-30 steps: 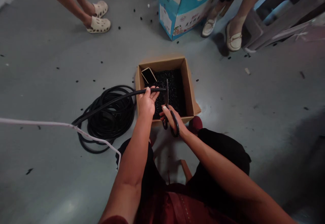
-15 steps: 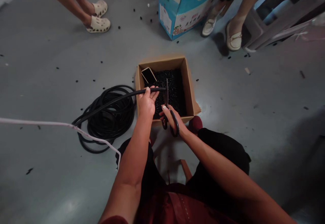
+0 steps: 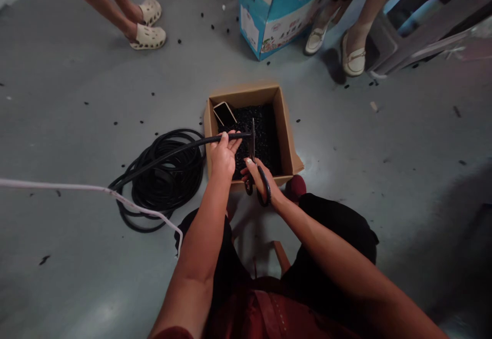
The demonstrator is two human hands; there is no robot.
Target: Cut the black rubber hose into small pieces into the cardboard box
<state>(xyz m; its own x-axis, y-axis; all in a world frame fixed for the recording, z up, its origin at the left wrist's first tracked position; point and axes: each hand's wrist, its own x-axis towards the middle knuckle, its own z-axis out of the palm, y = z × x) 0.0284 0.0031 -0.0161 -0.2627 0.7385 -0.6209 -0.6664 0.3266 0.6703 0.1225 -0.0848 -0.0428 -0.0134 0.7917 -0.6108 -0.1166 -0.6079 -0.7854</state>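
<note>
The left hand [image 3: 222, 157] has its grip clamped on a black corrugated conduit [image 3: 192, 143], whose long axis runs sideways into the upright blades of the scissors [image 3: 251, 144] clamped in the right hand [image 3: 263, 181]. Beneath lies a cardboard box [image 3: 240, 93] of black pellets [image 3: 261, 134], beside a conduit coil [image 3: 165, 175] on the floor [image 3: 77, 98].

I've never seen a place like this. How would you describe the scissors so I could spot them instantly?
Start at the open cardboard box on the grey floor. Above it, the left hand holds a black ribbed tube, and the right hand grips black-handled scissors at its end. Their upright metal blades stand out against the black granules below.
</note>
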